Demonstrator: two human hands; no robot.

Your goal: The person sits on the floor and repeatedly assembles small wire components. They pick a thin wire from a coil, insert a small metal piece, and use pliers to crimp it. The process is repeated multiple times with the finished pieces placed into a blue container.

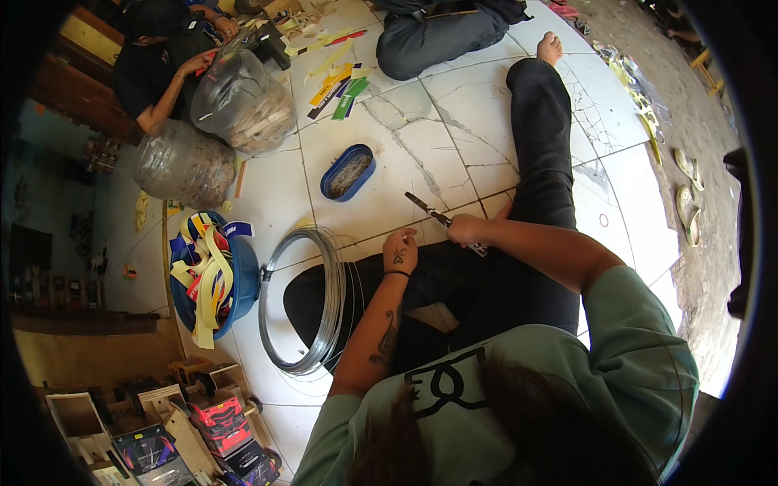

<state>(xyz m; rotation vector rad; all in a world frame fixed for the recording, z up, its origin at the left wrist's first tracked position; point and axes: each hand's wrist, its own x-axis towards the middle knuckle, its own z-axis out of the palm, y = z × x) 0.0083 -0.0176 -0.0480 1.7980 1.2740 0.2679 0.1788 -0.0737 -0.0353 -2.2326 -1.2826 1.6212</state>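
Note:
My right hand (466,230) is wrapped round a slim dark tool that looks like a pair of pliers (428,209), its tip pointing up and left. Just left of it, over my folded leg, my left hand (400,248) is closed with its fingertips pinched together. Whatever they hold, if anything, is too small to make out. A coil of thin metal wire (267,324) leans on my knee, left of my left forearm. Beyond my hands, a blue oval tub (347,194) on the tiles holds many thin, short wire pieces.
At the left stands a blue basin (245,279) full of coloured strips. Clear plastic containers (243,105) are beside a seated person (154,81). Another person's legs (442,40) are at the top. Wooden boxes (154,401) fill the lower left; sandals (689,215) lie right.

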